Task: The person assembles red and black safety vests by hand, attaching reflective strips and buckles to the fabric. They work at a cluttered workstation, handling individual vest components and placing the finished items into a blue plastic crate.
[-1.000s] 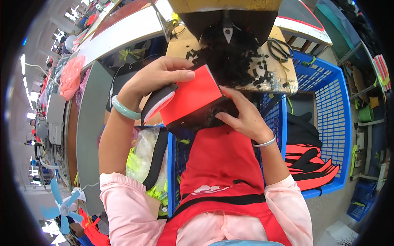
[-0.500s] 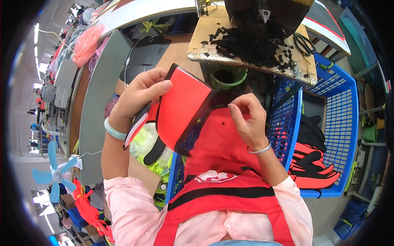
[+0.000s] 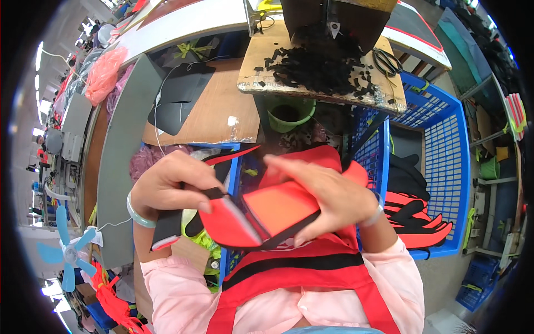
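Observation:
In front of my apron, a flat orange-red fabric piece (image 3: 281,207) with black edging is bent across its middle. The fingers of my left hand (image 3: 178,186) are closed on its left end, at a black strip. A second black-and-red piece (image 3: 168,231) with a pale edge hangs below that hand. Over the right part of the fabric, my right hand (image 3: 334,203) is spread, thumb apart from the fingers and lying at the near edge. Some motion blur softens its fingertips.
A small board table (image 3: 247,83) ahead carries black scraps (image 3: 317,67), scissors (image 3: 387,61) and a dark machine (image 3: 339,22). Beneath it stands a green bin (image 3: 289,117). To the right, a blue basket (image 3: 461,183) holds orange-and-black pieces (image 3: 417,236). A blue fan (image 3: 69,253) is at far left.
The orange-red piece has come down and tilted from upright to nearly flat, bending in the middle. My right hand has opened from a pinch and moved left onto it. The view has shifted slightly.

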`<act>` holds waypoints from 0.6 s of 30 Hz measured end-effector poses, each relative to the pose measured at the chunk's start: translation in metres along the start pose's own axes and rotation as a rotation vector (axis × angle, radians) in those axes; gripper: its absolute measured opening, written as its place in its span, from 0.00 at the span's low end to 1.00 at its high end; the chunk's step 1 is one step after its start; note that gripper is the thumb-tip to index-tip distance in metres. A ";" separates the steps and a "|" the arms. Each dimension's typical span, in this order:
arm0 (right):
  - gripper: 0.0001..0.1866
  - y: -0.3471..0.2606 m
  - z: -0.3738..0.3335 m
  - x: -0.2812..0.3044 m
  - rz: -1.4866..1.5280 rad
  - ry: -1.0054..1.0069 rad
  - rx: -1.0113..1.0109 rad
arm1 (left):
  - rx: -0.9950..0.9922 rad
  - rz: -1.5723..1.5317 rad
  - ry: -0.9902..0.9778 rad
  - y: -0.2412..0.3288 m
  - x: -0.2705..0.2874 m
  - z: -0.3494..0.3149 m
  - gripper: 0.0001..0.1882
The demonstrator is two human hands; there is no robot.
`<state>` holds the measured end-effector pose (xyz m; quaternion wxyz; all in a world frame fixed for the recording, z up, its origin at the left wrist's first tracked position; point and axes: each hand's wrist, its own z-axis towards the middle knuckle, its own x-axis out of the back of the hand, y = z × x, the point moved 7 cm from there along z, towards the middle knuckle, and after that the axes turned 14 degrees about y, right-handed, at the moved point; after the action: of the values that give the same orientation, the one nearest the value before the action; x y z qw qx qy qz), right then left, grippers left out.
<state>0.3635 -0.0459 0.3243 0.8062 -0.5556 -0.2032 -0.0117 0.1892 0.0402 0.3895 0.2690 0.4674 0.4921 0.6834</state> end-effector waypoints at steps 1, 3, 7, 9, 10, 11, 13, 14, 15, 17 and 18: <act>0.55 0.022 -0.005 -0.015 0.216 -0.251 -0.209 | 0.002 0.045 -0.039 0.000 -0.004 0.008 0.13; 0.49 0.041 -0.014 -0.047 0.525 -0.223 -0.077 | 0.029 0.096 -0.021 0.009 -0.002 0.022 0.12; 0.30 0.043 -0.013 -0.051 0.538 -0.137 -0.182 | 0.005 0.219 -0.057 0.021 -0.001 0.037 0.14; 0.24 0.050 -0.011 -0.036 0.411 -0.071 -0.381 | -0.039 0.264 -0.055 0.023 -0.009 0.046 0.16; 0.18 0.047 -0.008 -0.013 0.298 0.055 -0.397 | -0.032 0.343 -0.093 0.019 -0.011 0.052 0.14; 0.17 0.048 -0.008 0.018 0.084 0.225 -0.286 | -0.021 0.418 -0.131 0.013 -0.013 0.056 0.13; 0.12 0.052 -0.012 0.077 -0.145 0.473 -0.256 | 0.076 0.352 0.030 -0.033 -0.010 0.067 0.15; 0.14 0.052 -0.013 0.098 -0.213 0.556 -0.308 | 0.146 0.351 0.092 -0.054 -0.012 0.078 0.18; 0.14 0.044 -0.008 0.111 -0.370 0.570 -0.275 | 0.135 0.207 0.194 -0.064 -0.017 0.089 0.25; 0.16 0.038 0.001 0.122 -0.610 0.560 -0.129 | 0.345 -0.018 0.171 -0.104 -0.022 0.110 0.30; 0.16 0.040 0.005 0.128 -0.629 0.564 -0.099 | 0.402 -0.181 0.168 -0.117 -0.028 0.120 0.29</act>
<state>0.4891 0.0000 0.3334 0.7597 -0.4795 -0.1337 -0.4185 0.2987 0.1111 0.2801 0.1888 0.4068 0.6789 0.5814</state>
